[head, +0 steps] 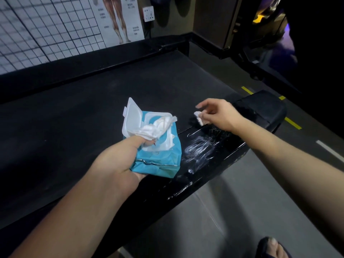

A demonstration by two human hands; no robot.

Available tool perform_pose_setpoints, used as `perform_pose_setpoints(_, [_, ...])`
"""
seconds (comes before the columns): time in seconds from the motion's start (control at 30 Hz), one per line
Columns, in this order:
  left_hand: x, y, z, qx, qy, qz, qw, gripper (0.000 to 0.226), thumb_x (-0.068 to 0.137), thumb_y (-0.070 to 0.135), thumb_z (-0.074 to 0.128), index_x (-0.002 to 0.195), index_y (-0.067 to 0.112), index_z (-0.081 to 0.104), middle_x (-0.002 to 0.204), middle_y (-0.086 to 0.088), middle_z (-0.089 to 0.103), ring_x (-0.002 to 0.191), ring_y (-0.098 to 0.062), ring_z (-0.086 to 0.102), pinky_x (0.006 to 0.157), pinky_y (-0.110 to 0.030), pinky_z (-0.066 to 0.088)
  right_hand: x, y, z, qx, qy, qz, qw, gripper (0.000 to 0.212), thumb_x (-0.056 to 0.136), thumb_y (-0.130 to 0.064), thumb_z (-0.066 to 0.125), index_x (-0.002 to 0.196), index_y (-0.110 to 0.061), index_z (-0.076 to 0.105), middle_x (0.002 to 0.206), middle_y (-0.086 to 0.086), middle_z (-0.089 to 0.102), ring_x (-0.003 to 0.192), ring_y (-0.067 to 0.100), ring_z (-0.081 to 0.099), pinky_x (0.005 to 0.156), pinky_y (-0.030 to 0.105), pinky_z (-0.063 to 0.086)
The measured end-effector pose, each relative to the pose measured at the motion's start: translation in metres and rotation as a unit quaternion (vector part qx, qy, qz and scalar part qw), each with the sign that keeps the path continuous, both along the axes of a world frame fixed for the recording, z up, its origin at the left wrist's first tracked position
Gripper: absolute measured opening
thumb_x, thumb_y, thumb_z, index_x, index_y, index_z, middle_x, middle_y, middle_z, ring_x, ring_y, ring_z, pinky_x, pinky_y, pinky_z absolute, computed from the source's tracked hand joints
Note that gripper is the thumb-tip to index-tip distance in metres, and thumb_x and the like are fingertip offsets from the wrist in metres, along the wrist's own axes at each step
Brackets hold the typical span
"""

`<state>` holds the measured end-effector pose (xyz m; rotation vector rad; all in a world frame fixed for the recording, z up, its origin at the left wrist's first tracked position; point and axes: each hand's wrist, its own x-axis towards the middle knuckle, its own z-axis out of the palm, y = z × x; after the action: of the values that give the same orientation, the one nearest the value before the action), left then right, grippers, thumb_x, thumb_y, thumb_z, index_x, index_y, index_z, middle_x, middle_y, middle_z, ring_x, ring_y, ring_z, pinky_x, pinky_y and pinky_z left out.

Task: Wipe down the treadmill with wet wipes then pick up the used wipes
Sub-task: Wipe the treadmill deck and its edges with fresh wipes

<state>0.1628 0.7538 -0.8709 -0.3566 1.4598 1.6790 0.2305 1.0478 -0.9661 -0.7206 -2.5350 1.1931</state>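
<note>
Head view: dim gym, black treadmill belt [93, 108] along a wall with a grid chart [46, 30]; the glossy side rail [204, 164] at its near edge shows wet streaks; left hand [119, 164] grips the teal wipes pack [158, 164] over the belt edge; its white flip lid [132, 114] is open, bunched wipes [156, 129] spilling from the opening, thumb on them; right hand [221, 116], well apart, pinches a small crumpled wipe [198, 117] just above the rail; sandalled foot [273, 248] at bottom right.

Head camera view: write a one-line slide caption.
Left hand holds an open blue pack of wipes while the right hand pinches a crumpled wipe over the streaked side rail of the treadmill.
</note>
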Motion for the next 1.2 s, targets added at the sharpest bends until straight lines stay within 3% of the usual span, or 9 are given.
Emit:
perform_pose_setpoints(0.07, [0.001,0.001,-0.002,-0.005,0.001,-0.002,1.000,0.018,0.092,-0.005,0.064,0.106,0.004,0.072,0.083,-0.017,0.079,0.062,-0.030,0.077,0.048,-0.049,0.062,-0.008,-0.008,-0.003,0.095,-0.022,0.004,0.995,0.012,0.093,-0.026,0.070,0.104,-0.031,0.069,0.074,-0.011,0.074,0.071,-0.002,0.065,0.074,0.012,0.048])
perform_pose_setpoints(0.23, [0.000,0.000,-0.003,-0.003,-0.001,-0.010,1.000,0.018,0.092,-0.004,0.065,0.105,0.004,0.073,0.088,-0.018,0.080,0.065,-0.031,0.078,0.054,-0.050,0.063,-0.007,-0.003,-0.011,0.260,-0.111,0.075,0.956,0.014,0.085,-0.010,0.059,0.083,-0.017,0.071,0.085,0.006,0.069,0.086,0.031,0.066,0.080,0.040,0.054])
perform_pose_setpoints(0.43, [-0.006,-0.002,-0.003,-0.002,0.010,0.001,1.000,0.022,0.090,-0.004,0.067,0.109,0.005,0.072,0.090,-0.017,0.080,0.072,-0.031,0.079,0.063,-0.050,0.065,0.006,-0.011,-0.003,0.194,-0.106,0.165,0.961,0.028,0.084,0.000,0.067,0.093,-0.022,0.080,0.083,-0.015,0.070,0.076,-0.002,0.065,0.082,0.021,0.052])
perform_pose_setpoints(0.53, [-0.009,-0.004,-0.003,-0.010,0.015,0.009,1.000,0.023,0.090,-0.004,0.067,0.110,0.006,0.072,0.089,-0.016,0.080,0.072,-0.031,0.079,0.066,-0.049,0.064,0.008,-0.016,0.003,0.138,-0.133,0.199,0.961,0.020,0.088,-0.008,0.073,0.092,-0.026,0.081,0.085,-0.010,0.077,0.076,-0.001,0.070,0.079,0.016,0.053])
perform_pose_setpoints(0.63, [-0.012,-0.004,-0.003,-0.006,0.013,0.011,1.000,0.021,0.091,-0.004,0.066,0.109,0.006,0.072,0.087,-0.015,0.080,0.068,-0.029,0.078,0.055,-0.046,0.064,0.002,-0.011,0.009,0.063,-0.070,0.133,0.987,0.015,0.089,-0.012,0.077,0.095,-0.025,0.078,0.086,-0.006,0.077,0.081,0.010,0.073,0.081,0.021,0.056])
perform_pose_setpoints(0.73, [-0.011,-0.003,-0.003,-0.009,0.013,0.014,1.000,0.023,0.091,-0.004,0.066,0.110,0.006,0.072,0.086,-0.015,0.080,0.067,-0.029,0.078,0.059,-0.046,0.065,-0.011,-0.014,0.003,0.106,-0.021,0.069,0.992,0.022,0.087,-0.012,0.078,0.107,-0.021,0.075,0.087,-0.006,0.076,0.082,0.008,0.072,0.082,0.022,0.055])
perform_pose_setpoints(0.87, [-0.007,-0.001,-0.004,-0.013,0.011,0.006,1.000,0.021,0.091,-0.004,0.064,0.109,0.005,0.071,0.083,-0.015,0.079,0.063,-0.027,0.077,0.053,-0.046,0.064,-0.026,-0.028,-0.017,0.197,-0.080,0.134,0.968,0.016,0.085,-0.027,0.081,0.097,-0.017,0.078,0.092,0.001,0.070,0.082,0.015,0.063,0.081,0.031,0.052])
perform_pose_setpoints(0.97, [-0.007,-0.002,-0.003,-0.007,0.002,0.005,1.000,0.021,0.092,-0.005,0.062,0.109,0.004,0.071,0.087,-0.017,0.080,0.065,-0.029,0.078,0.051,-0.049,0.063,-0.022,-0.028,-0.015,0.219,-0.106,0.169,0.955,0.016,0.086,-0.030,0.079,0.093,-0.015,0.078,0.095,0.001,0.067,0.082,0.018,0.063,0.078,0.027,0.048])
perform_pose_setpoints(1.2, [-0.007,-0.005,0.003,0.007,0.007,0.006,1.000,0.020,0.093,-0.005,0.061,0.107,0.006,0.072,0.086,-0.016,0.080,0.065,-0.028,0.078,0.052,-0.048,0.063,0.009,-0.038,0.016,0.122,-0.195,0.259,0.938,0.013,0.084,-0.018,0.078,0.095,-0.025,0.080,0.092,-0.012,0.072,0.074,-0.004,0.065,0.070,0.012,0.048])
